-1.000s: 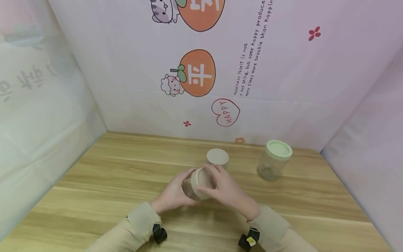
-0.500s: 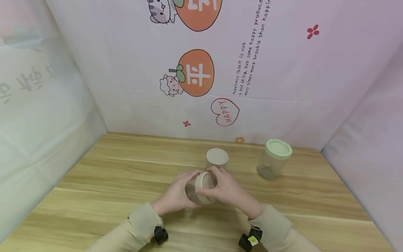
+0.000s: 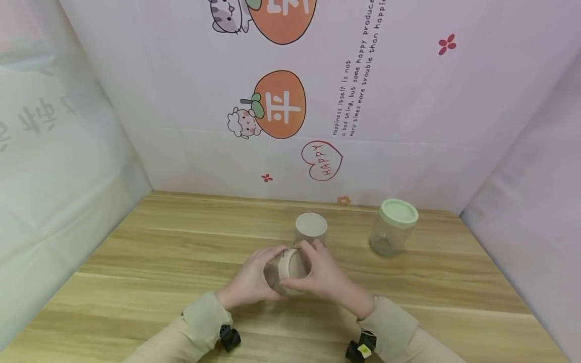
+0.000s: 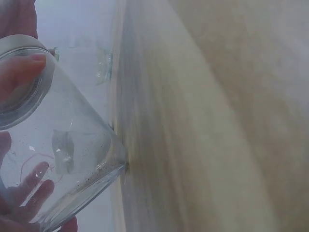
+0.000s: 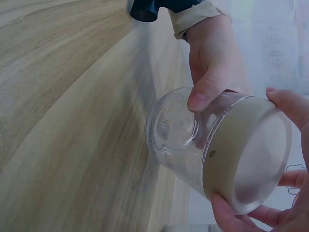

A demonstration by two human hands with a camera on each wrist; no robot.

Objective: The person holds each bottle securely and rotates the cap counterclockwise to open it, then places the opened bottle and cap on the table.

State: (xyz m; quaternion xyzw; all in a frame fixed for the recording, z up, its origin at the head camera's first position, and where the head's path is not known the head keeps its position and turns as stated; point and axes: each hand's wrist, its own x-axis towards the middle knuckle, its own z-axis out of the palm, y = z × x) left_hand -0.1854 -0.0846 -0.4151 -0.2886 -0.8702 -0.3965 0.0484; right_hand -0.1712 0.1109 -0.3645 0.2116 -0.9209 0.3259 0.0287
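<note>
A clear glass jar (image 5: 176, 157) with a cream lid (image 5: 260, 157) is held tilted in both hands, its lid end leaning toward the right hand. My left hand (image 3: 249, 283) grips the glass body, thumb on the near side and fingers round the far side. With spread fingers and thumb, my right hand (image 3: 328, 275) grips the lid around its edge. In the left wrist view the lower edge of the jar's base meets the wooden table. The lid sits on the jar's mouth, and I see only clear glass beneath it.
Just behind the hands stands another jar with a whitish lid (image 3: 311, 225), partly hidden by the right hand. A glass jar with a light green lid (image 3: 398, 213) stands farther right on the wooden table (image 3: 150, 252). Printed white sheets (image 3: 204, 156) enclose the back and sides.
Both hands and the jar have come slightly lower in the head view. The right thumb has shifted down along the lid's edge. The other two jars stay in place.
</note>
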